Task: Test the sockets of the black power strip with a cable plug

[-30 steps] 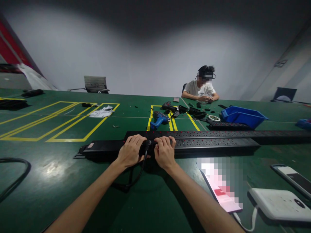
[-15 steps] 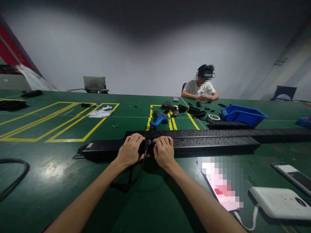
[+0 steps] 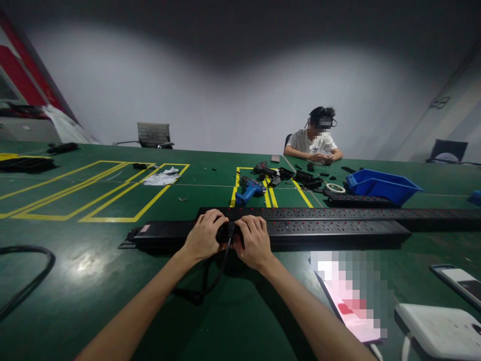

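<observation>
Near power strip (image 3: pixel 338 228): is lying across the green table (image 3: pixel 112 301) in front of the person, with its sockets and small red dots facing up.
Left hand (image 3: pixel 206 234): is clasping the near power strip, fingers over the top, just left of the plug.
Right hand (image 3: pixel 252 239): is clasping the same strip just right of the plug, close beside the left hand; whether it is also pressing the plug, I cannot tell.
Black plug (image 3: pixel 230 230): is standing between the two hands, its cord (image 3: pixel 222 273) drooping toward the person.
Far power strip (image 3: pixel 432 217): is running just behind the near one and reaching past it on the right.
Blue parts bin (image 3: pixel 387 188): is sitting beyond the strips on the right; its side wall is hiding whatever lies inside.
Short socket strip (image 3: pixel 358 201): is lying along the bin's near side.
Second blue bin (image 3: pixel 475 198): is showing only partly at the right edge, its contents unreadable.
Black plastic housings (image 3: pixel 308 179): are lying loose near the tape roll (image 3: pixel 336 191), left of the blue parts bin.
Blue cordless drill (image 3: pixel 248 191): is resting behind the strips, near a darker drill (image 3: pixel 263 169).
Co-worker (image 3: pixel 313 144): is sitting across the table, forearms on its edge.
</observation>
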`<action>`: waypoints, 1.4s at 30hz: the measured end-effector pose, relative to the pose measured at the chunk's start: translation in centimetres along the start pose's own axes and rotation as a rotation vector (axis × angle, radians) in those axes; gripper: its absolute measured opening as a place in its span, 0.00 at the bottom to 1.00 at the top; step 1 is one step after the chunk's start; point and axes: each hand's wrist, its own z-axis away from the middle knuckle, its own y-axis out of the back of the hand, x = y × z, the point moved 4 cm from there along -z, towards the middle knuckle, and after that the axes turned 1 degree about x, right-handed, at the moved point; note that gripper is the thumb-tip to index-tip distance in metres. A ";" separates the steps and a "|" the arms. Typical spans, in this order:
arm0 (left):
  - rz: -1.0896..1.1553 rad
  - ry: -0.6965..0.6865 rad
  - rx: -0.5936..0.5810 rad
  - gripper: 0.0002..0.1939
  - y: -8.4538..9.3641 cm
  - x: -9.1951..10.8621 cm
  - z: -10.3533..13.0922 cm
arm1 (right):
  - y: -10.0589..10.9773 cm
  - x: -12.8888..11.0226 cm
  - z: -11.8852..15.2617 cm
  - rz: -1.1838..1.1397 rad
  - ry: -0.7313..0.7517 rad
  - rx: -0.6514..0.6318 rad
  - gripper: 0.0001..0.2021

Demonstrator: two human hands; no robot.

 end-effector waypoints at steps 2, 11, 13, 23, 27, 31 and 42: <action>0.006 0.000 0.007 0.24 0.0 0.0 0.0 | 0.2 -0.2 -0.3 -0.025 0.015 -0.020 0.19; 0.017 0.010 0.011 0.24 -0.2 -0.2 -0.1 | -0.1 -0.1 -2.1 -0.087 0.053 -0.114 0.27; 0.016 0.019 0.010 0.24 -0.2 -0.2 -0.2 | -0.2 -0.2 -2.6 -0.090 0.071 -0.135 0.26; 0.018 0.024 0.014 0.24 -0.1 -0.2 -0.4 | -0.8 -0.1 -3.4 -0.081 0.043 -0.142 0.21; 0.022 0.024 0.019 0.22 -0.2 -0.4 -0.6 | -0.9 0.1 -3.4 -0.069 0.025 -0.133 0.25; 0.005 0.017 0.020 0.20 -0.2 -0.5 -0.7 | -1.0 0.3 -3.5 -0.072 -0.017 -0.124 0.32; 0.010 0.008 -0.013 0.25 -0.5 -0.8 -0.4 | -0.7 0.6 -3.5 -0.009 0.114 -0.134 0.22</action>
